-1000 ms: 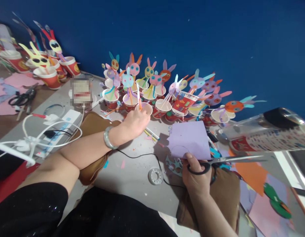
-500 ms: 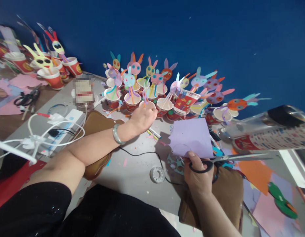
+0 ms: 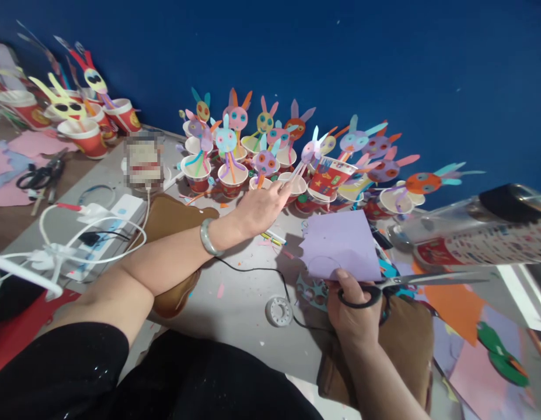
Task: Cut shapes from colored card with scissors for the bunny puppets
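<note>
My left hand (image 3: 262,207), a bangle on its wrist, reaches to the front of the cup row with fingers stretched out and nothing visible in them. Behind it a purple paper bunny face (image 3: 266,164) with light blue ears stands in a paper cup (image 3: 260,183), partly hidden by the hand. The fingertips are close to the cup (image 3: 295,184) beside it; I cannot tell whether they touch. My right hand (image 3: 355,318) grips a purple sheet of paper (image 3: 340,242) with a drawn circle, and black-handled scissors (image 3: 373,291) hang on its fingers, blades pointing right.
Several bunny cups (image 3: 233,175) line the blue wall, more (image 3: 88,137) at far left. A clear bottle (image 3: 471,224) lies or leans at right. A tape roll (image 3: 279,311), a power strip (image 3: 115,233) with cables, brown cushions (image 3: 176,224) and coloured paper (image 3: 454,309) surround the hands.
My left hand has opened and drawn slightly down and right from the cup. The purple bunny face now stands upright, fully visible. My right hand keeps its hold on the paper and scissors.
</note>
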`<state>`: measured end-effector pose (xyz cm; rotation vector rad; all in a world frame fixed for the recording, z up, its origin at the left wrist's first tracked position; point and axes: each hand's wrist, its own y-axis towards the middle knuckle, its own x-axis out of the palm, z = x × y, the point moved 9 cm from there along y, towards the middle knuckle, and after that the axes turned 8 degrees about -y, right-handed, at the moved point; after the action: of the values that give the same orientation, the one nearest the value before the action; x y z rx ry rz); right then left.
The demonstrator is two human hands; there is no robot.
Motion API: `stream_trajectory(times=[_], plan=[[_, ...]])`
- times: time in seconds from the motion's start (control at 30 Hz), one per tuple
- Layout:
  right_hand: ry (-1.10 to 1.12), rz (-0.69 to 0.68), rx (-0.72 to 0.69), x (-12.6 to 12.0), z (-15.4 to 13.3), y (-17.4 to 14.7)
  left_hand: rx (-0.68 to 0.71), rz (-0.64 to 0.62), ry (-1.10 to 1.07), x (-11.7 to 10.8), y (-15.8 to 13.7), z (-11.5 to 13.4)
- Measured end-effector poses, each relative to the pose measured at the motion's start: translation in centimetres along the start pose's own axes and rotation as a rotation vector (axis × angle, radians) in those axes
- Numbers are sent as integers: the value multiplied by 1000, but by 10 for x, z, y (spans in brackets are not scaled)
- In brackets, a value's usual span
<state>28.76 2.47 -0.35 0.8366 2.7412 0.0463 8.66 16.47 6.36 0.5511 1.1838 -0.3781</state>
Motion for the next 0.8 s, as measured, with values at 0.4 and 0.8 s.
stream_trajectory(times=[0.4,0.8], plan=[[-80,9,84,-5,4,0,-58,-16,32,-6,-2,-18],[-86,47,3,-2,-21,1,-7,-90,122,-1,-8,-7]])
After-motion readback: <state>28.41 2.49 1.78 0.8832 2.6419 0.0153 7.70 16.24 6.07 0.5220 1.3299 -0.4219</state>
